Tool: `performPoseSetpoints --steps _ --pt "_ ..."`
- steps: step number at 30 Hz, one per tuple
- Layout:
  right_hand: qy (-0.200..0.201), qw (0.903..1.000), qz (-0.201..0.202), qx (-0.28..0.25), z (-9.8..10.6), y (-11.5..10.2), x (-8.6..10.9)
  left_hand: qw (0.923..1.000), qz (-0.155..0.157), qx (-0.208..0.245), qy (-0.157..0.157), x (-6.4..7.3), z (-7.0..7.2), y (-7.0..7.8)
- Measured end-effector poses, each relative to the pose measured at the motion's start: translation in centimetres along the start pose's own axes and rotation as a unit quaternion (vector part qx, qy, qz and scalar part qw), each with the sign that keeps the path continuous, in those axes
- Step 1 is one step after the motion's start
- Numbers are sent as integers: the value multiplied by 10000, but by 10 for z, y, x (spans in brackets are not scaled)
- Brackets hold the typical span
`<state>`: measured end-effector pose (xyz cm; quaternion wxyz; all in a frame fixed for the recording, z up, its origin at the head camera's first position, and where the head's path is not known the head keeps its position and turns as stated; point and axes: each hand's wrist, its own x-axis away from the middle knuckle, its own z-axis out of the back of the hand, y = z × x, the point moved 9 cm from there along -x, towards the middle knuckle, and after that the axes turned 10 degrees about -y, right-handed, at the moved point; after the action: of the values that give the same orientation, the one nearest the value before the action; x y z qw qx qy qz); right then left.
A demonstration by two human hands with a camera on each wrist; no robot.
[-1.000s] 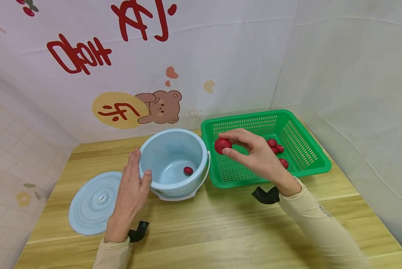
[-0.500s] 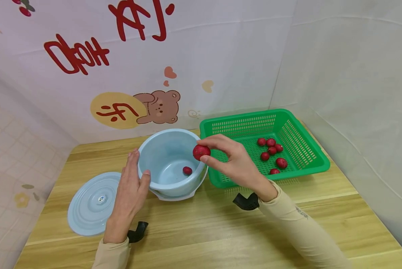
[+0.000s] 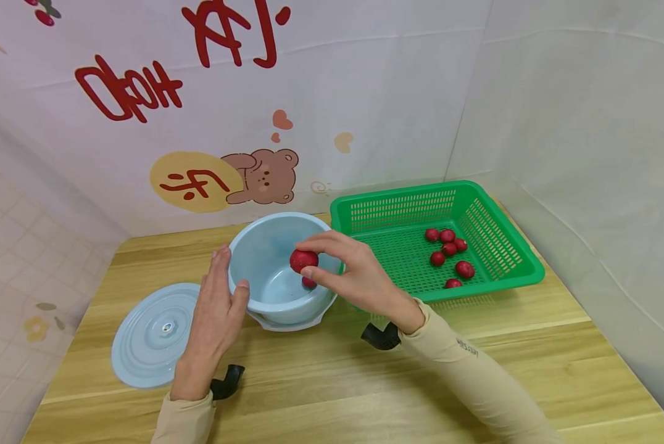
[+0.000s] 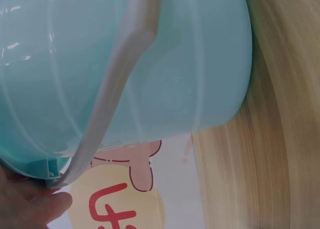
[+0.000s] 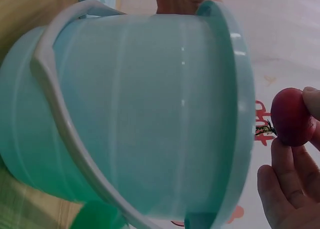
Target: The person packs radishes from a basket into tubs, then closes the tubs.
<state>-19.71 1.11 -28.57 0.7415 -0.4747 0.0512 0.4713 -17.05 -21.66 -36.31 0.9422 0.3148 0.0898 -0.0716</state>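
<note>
A red radish (image 3: 304, 261) is pinched between the thumb and fingers of my right hand (image 3: 360, 274), held over the mouth of the light blue bucket (image 3: 265, 306). In the right wrist view a small dark green stem tuft shows on this radish (image 5: 291, 116), just beyond the bucket's rim (image 5: 242, 104). One more radish (image 3: 308, 283) lies on the bucket's floor, partly hidden behind the held one. My left hand (image 3: 215, 320) rests with extended fingers against the bucket's left rim. The bucket's pale handle (image 4: 112, 84) hangs down its side.
Right of the bucket stands a green slotted basket (image 3: 404, 197) with several radishes (image 3: 464, 269) toward its right side. A light blue lid (image 3: 149, 339) lies left of the bucket on the wooden table (image 3: 321, 394). A printed cloth wall (image 3: 393, 92) rises behind.
My right hand has carried the radish leftward from above the green basket to over the bucket. More radishes in the basket are now uncovered. My left hand has stayed at the bucket's rim.
</note>
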Motion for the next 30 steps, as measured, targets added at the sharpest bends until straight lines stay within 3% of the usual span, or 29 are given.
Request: performPoseSetpoints --steps 15,30 --pt "-534 9943 -125 913 -26 13 -14 10000 -26 -32 -16 1 1 0" --pt "-1260 9717 -678 1881 -39 25 -23 9999 -54 -94 -73 1 1 3"
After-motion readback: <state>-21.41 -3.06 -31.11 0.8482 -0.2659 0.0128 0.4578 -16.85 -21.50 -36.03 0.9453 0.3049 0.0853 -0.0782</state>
